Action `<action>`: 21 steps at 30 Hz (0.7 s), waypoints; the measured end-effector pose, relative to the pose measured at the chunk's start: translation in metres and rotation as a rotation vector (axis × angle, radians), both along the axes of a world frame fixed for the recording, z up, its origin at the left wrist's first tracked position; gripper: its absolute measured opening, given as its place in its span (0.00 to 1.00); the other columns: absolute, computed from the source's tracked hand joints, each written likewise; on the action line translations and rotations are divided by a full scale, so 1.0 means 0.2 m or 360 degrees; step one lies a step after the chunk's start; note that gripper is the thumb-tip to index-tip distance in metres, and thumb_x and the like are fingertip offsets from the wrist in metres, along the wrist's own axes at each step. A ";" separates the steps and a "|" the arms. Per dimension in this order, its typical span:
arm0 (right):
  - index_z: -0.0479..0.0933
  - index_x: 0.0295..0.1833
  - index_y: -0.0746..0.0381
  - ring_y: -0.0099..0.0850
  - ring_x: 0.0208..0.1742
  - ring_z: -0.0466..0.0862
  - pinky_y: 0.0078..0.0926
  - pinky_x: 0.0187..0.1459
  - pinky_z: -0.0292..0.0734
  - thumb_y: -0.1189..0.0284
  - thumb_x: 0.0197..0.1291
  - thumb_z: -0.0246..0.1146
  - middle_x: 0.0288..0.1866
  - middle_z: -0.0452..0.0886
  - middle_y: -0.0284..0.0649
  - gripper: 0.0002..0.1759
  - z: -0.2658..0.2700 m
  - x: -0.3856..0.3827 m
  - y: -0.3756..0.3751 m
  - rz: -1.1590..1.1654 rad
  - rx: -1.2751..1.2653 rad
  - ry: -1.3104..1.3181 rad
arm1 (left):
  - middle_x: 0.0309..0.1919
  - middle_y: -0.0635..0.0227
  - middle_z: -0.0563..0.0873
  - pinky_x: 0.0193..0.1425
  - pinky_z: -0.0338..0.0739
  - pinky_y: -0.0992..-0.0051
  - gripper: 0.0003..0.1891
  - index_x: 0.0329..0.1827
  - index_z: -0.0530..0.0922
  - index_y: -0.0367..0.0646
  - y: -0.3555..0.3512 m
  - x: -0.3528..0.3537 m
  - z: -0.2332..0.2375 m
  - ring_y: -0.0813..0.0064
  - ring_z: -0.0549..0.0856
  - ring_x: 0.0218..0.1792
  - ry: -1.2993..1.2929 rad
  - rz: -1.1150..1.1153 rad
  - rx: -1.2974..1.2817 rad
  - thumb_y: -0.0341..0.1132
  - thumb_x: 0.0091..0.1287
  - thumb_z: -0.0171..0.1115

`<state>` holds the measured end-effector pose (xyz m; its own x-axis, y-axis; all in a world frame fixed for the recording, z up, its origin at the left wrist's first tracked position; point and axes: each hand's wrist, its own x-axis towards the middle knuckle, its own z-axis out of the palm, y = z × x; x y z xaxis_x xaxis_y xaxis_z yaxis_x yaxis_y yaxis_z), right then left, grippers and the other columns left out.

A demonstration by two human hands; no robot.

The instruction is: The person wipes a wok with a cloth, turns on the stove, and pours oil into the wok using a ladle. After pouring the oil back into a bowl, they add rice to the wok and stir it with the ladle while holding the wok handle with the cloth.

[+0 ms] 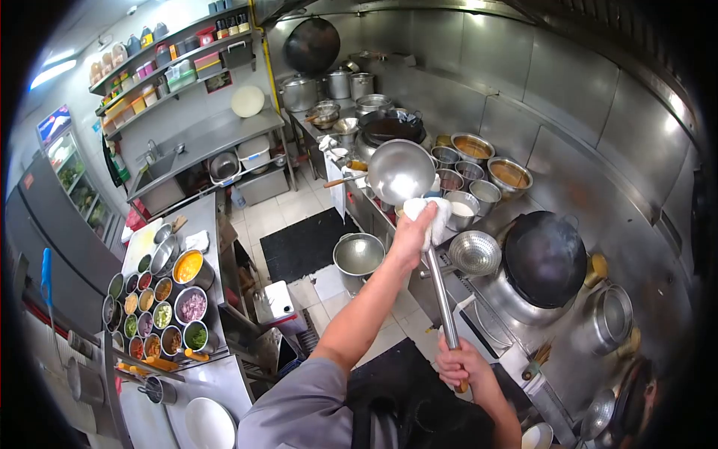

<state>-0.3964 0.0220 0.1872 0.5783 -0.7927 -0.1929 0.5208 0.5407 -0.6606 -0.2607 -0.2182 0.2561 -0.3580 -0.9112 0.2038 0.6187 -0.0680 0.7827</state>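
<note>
A steel wok ladle [441, 295] with a long metal handle and a wooden end slants across the middle of the view, its round bowl pointing away from me. My right hand [465, 362] is closed round the handle low down, by the wooden end. Farther up, my left hand [419, 230] grips a white cloth [438, 221] against the neck of the ladle, just below the bowl. Right of the handle is a perforated strainer [474, 253]. Beyond it, a dark wok [544, 259] sits on the stove with a smoky haze over it.
Steel pots of sauces and liquids [486, 196] stand behind the stove. Left, a counter carries several containers of chopped ingredients [191, 305] and a white plate [210, 423]. A large metal pot [359, 254] stands between counter and stove, near a black floor mat [310, 243].
</note>
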 end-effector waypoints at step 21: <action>0.71 0.44 0.65 0.62 0.36 0.82 0.58 0.38 0.75 0.65 0.62 0.65 0.29 0.81 0.62 0.15 0.08 0.13 -0.30 -0.1168 -0.1027 0.2690 | 0.38 0.73 0.83 0.39 0.77 0.78 0.12 0.51 0.78 0.38 0.41 -0.14 -0.20 0.83 0.81 0.37 -0.0185 0.0381 -0.0287 0.33 0.69 0.66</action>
